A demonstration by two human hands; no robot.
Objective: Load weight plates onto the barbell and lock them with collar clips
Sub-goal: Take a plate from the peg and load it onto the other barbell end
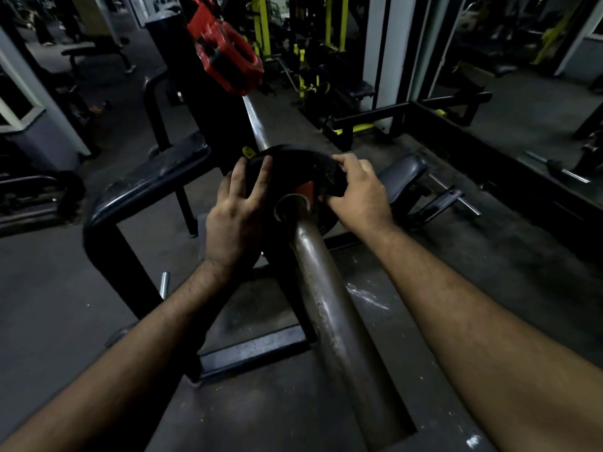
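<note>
A small black weight plate [295,171] with a red patch near its hole sits on the thick sleeve of the barbell [329,305], which runs from the bottom of the view up the middle. My left hand [236,216] presses flat against the plate's left side, fingers spread. My right hand [357,194] curls over the plate's right rim. Beyond the plate the thinner bar shaft [256,128] leads up to two red collar clips [226,58] resting near the rack upright.
A black steel rack frame [130,203] stands at the left and passes under the bar. A padded bench [403,171] lies behind the plate at the right. Yellow-and-black machines [310,60] fill the back. The floor is dark rubber.
</note>
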